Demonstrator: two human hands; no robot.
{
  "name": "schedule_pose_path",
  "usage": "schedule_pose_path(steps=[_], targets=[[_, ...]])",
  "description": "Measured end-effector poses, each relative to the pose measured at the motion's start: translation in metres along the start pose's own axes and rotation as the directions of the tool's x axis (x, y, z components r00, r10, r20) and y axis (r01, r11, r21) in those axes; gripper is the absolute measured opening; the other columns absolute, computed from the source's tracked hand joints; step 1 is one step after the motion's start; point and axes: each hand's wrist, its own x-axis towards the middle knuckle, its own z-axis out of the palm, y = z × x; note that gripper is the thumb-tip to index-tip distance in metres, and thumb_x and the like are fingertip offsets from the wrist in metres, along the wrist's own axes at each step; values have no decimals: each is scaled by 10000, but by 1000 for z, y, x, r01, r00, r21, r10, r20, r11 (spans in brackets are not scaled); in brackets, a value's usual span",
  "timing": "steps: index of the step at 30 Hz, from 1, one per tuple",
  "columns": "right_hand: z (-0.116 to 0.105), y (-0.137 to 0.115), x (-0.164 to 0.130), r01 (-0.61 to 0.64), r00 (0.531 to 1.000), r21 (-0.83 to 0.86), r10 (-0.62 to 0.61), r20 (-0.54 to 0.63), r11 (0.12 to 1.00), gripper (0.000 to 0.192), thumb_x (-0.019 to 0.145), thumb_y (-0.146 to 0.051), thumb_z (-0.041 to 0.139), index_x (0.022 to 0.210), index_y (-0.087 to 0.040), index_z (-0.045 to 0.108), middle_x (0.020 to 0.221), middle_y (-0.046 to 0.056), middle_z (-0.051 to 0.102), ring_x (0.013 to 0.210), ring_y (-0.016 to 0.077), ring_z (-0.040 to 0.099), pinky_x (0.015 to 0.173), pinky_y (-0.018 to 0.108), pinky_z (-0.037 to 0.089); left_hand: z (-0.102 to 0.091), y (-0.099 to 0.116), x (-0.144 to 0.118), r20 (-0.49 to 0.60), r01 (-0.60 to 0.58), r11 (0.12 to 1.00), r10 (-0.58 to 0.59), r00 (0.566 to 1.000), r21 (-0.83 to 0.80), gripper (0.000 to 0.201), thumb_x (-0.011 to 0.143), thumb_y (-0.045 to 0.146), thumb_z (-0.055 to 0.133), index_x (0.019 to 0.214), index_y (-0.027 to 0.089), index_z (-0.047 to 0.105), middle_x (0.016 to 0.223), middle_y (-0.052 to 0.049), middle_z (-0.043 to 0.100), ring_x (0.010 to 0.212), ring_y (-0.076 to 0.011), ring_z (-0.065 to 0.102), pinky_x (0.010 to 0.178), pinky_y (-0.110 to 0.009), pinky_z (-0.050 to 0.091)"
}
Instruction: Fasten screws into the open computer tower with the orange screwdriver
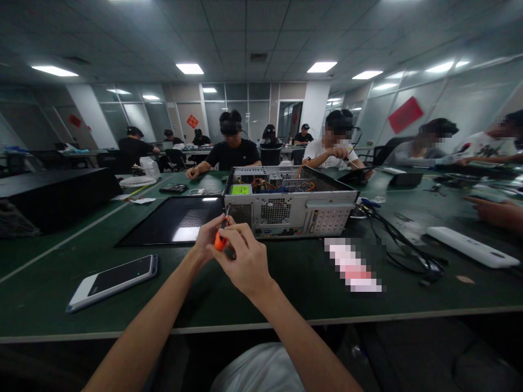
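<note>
Left hand (207, 238) and right hand (247, 257) pinch a screwdriver (220, 241), likely for steadiness, between the computer (288, 212) and the table's near edge (220, 329).

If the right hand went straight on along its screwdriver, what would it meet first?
Probably the computer case: the screwdriver, leading the right hand, points toward the picture-left end of its rear panel, below the green label. Whether the tip already touches is unclear.

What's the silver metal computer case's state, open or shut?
Open. The silver metal computer case has no top cover on; thin orange wires show inside.
</note>
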Motion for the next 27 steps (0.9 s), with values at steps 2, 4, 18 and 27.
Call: schedule_pose_path(steps=[2, 4, 18, 27], targets=[[-2, -2, -2, 21, 999, -3, -21, 39, 1000, 301, 952, -316, 543, 1207, -174, 620, 1223, 116, 626, 1101, 187, 635, 864, 260, 561, -3, -2, 2, 24, -15, 999, 16, 1000, -35, 265, 920, 340, 544, 765, 139, 622, 612, -9, 585, 513, -118, 579, 485, -222, 484], [-3, -2, -5, 71, 994, -1, -71, 88, 997, 366, 974, -253, 481, 1325, -185, 556, 1350, 107, 579, 1223, 182, 577, 969, 274, 527, -4, -4, 4, 76, -53, 996, 59, 995, -77, 279, 905, 354, 571, 723, 145, 608, 612, -10, 572, 555, -123, 582, 520, -230, 489], [-1, 7, -3, 129, 989, -53, -125, 77, 990, 300, 1004, -236, 504, 1272, -206, 635, 1262, 75, 672, 1120, 144, 661, 956, 224, 535, -1, -6, 6, 133, -140, 990, 142, 981, -25, 302, 839, 360, 659, 641, 150, 574, 586, 9, 534, 552, -108, 545, 535, -223, 473], [0, 7, -5, 80, 997, -52, -79, 24, 995, 261, 989, -252, 530, 1207, -212, 667, 1187, 82, 698, 1077, 156, 676, 904, 236, 553, -2, -5, 9, -13, -119, 993, 119, 993, 10, 375, 855, 474, 627, 687, 140, 604, 616, -17, 600, 580, -128, 603, 568, -240, 498]])
